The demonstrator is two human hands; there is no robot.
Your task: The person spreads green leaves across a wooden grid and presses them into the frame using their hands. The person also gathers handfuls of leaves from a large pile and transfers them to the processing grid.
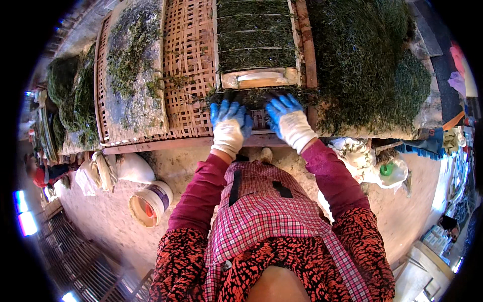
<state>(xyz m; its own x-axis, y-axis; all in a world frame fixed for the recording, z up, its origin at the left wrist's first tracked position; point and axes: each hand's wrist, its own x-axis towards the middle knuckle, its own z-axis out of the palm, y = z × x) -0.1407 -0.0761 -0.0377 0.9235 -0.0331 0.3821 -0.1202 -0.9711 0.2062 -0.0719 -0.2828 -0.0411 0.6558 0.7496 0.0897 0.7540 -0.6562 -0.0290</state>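
Two gloved hands (230,126) (291,121), one frame (231,80) — one bucket (160,197)

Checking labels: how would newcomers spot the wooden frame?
Along the top, find the woven panel and, rightward, the green heap. The wooden frame lies between them, beyond the left hand and right hand. Only it has pale lines crossing green strands.

Two forearms (197,187) in maroon sleeves (335,173) stretch forward past a pink checked apron (266,216), the left hand (229,124) beyond its left side, the right hand (292,120) beyond its right, backs uppermost in blue-and-white gloves (297,130), fingers (223,109) extended.
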